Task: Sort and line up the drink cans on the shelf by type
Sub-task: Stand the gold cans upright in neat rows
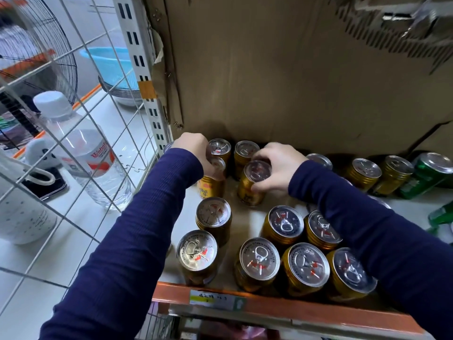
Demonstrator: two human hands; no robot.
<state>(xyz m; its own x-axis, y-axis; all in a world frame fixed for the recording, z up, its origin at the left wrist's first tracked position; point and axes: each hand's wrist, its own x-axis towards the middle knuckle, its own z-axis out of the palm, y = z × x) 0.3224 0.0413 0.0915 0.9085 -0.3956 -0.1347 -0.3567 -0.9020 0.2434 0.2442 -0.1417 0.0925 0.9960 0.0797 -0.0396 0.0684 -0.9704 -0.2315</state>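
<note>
Several gold drink cans with silver pull-tab lids stand on the shelf [247, 227]. My left hand [196, 149] grips a gold can [212, 184] near the back left corner, beside two more gold cans [245, 153] against the cardboard. My right hand [279, 165] wraps around a tilted gold can [253, 182] in the middle. More gold cans [259, 262] crowd the front edge, some under my right sleeve. Green cans [427, 174] stand at the far right, behind other gold cans [365, 175].
A cardboard sheet [294, 77] forms the back wall. A white wire grid [73, 133] closes the left side; beyond it stand a water bottle [88, 153], a fan and a blue basin [110, 65]. The shelf's orange front rail [269, 307] carries a price label.
</note>
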